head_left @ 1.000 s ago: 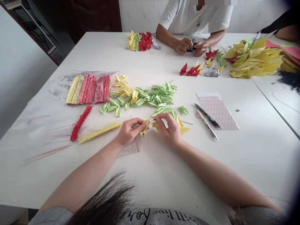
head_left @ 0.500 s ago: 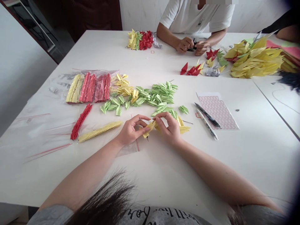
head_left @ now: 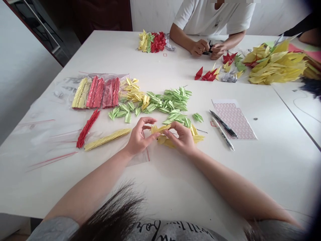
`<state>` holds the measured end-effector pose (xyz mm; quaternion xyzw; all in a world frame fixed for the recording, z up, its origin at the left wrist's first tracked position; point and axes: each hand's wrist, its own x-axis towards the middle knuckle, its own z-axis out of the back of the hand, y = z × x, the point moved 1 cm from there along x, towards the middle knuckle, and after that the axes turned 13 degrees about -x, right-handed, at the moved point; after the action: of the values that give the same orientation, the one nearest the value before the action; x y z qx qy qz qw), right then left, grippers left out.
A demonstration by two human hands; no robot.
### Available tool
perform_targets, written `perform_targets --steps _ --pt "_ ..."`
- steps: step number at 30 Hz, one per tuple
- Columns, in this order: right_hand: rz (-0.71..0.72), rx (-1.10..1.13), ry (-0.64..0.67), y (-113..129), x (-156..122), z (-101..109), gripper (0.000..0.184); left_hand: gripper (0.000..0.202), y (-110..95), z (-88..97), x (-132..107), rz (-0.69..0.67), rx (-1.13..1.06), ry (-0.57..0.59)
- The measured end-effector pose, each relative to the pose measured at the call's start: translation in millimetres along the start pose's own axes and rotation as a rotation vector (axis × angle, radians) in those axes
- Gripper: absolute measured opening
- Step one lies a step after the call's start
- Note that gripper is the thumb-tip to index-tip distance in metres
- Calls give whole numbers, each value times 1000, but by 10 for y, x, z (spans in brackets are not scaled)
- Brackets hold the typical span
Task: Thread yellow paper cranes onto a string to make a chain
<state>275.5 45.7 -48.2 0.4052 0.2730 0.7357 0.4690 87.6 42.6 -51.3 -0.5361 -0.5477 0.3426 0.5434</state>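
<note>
A strip of folded yellow paper is held over the near side of a white bench, about midway between its left and right edges. By the left hand the paper appears to be loosely pinched, the thumb set along its lower side and the forefinger raised clear; by the right hand the other end is gripped between thumb and forefinger. More yellow pieces are seen beneath and beside the right hand, with a dark thread trailing toward the right edge (whether it runs through the held paper cannot be told).

For work this delicate, pressure is best limited to the fingertips, so that the creases are not flattened, and the two ends are best steadied level, without a hard pull, since thin points of paper could be bent or torn. The thread should be left slack and clear of the fingers. Space is shared with green pieces, piled just beyond the hands, and with a yellow stick laid toward the left edge. Near the far edge, a black object is handled by a co-worker.
</note>
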Motion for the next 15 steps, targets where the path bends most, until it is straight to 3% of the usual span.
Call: perform_targets --steps 4,8,15 --pt "-89 219 -101 -19 -23 -36 28 58 65 4 50 130 -198 -47" --pt "-74 235 -101 -51 -45 -65 24 44 88 -11 49 249 -215 -29" --pt "42 143 -129 -69 -83 -40 12 34 94 -13 2 200 -163 -27"
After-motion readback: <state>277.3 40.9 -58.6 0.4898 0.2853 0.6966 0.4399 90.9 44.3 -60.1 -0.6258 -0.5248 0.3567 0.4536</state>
